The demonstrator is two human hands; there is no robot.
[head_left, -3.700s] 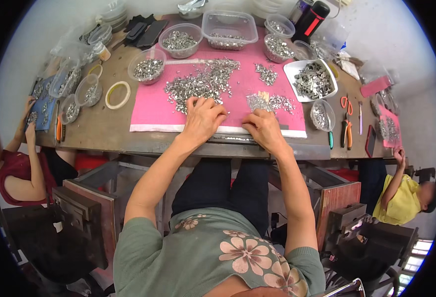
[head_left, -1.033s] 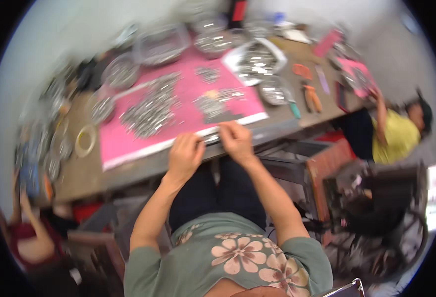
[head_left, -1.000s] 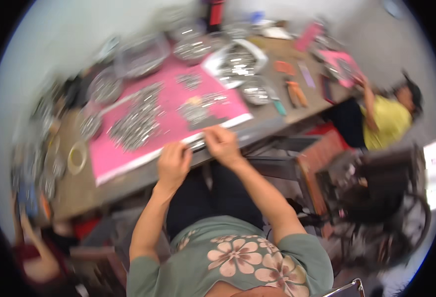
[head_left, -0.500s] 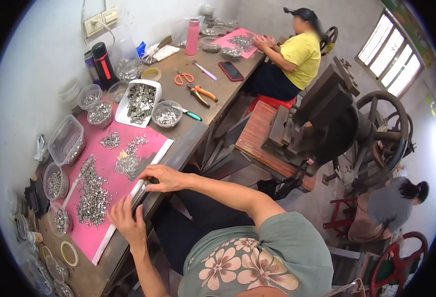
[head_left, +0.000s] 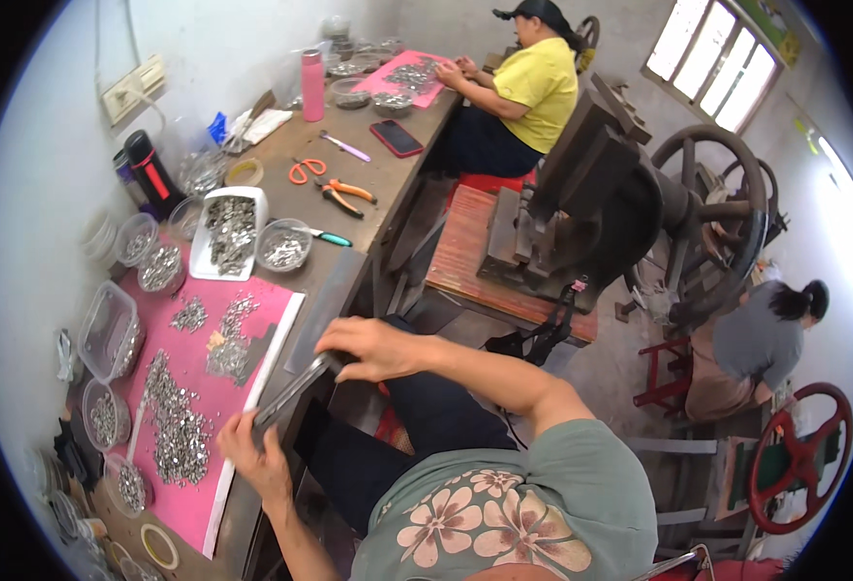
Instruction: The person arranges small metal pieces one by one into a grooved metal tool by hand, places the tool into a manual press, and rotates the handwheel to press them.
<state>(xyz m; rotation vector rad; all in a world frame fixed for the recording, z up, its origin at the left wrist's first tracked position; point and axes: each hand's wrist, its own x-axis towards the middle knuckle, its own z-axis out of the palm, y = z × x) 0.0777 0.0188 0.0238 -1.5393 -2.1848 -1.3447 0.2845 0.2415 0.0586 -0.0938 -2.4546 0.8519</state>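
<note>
A long, narrow grey metal bar (head_left: 294,392) spans my two hands at the near edge of the bench; its exact kind cannot be told. My right hand (head_left: 376,349) is closed round its far, darker end. At the lower end, the fingers and thumb of my left hand (head_left: 257,460) grip it. Just beyond lies a pink mat (head_left: 180,523) with a white front border. A large pile of small shiny metal pieces (head_left: 180,436) covers its middle, with smaller heaps farther off. A clear bundle of metal pieces (head_left: 228,358) rests on the mat's right side.
Clear tubs (head_left: 105,418) of metal parts line the wall side, near a white tray (head_left: 204,254). Pliers (head_left: 341,198), scissors (head_left: 306,170) and a phone (head_left: 396,137) lie farther along. A heavy press (head_left: 591,213) stands right. Co-workers in yellow (head_left: 538,82) and grey (head_left: 758,334) sit beyond.
The metal bar now shows between my hands, lifted at the bench edge. My right hand has moved slightly right, and the whole view has shifted.
</note>
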